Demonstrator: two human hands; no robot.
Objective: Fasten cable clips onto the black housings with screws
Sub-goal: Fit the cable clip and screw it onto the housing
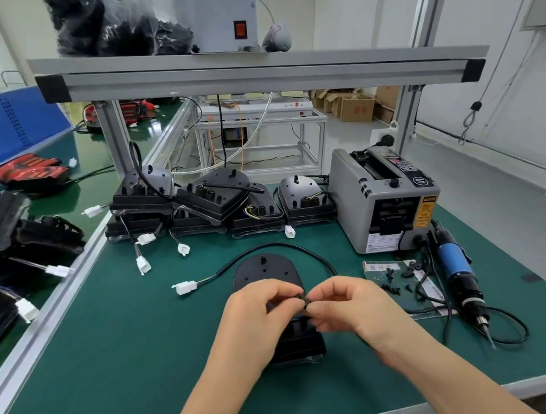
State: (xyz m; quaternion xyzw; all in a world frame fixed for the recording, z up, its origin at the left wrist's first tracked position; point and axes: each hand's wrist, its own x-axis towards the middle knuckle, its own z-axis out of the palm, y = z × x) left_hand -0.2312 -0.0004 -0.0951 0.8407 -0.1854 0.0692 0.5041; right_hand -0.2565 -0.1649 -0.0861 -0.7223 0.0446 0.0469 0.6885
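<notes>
Right now the bench (139, 363) carries, beyond the fingers, a row of housings (211, 201) and a grey dispenser (385, 199). Directly under the fingers the housing (264, 272) in work lies flat, and its cable (270, 249) loops round its far end. A screwdriver (457, 269) lies well right of the right fingers, with a card (428, 290) of small black parts between it and them. The left hand (258, 316) and right hand (350, 304) meet over the housing. The fingertips of both are pinched on one small black piece, most likely a clip (304, 301), held just above the housing rather than seated on it.

Likely trouble:
- The clip is tiny and held by fingertips alone, so a slip would drop it into the housing's recesses or onto the bench.
- If it closes without the cable inside, the fastening does nothing.
- Reaching right for the screwdriver leaves one hand holding, and the clip could turn off its hole.

Count:
- one bench in use
- one dispenser
- four stacks in the far row, as far as I can judge
- one housing in work
- one screwdriver
- one card
- two hands
- one clip

The card's loose parts are too small to count.
</notes>
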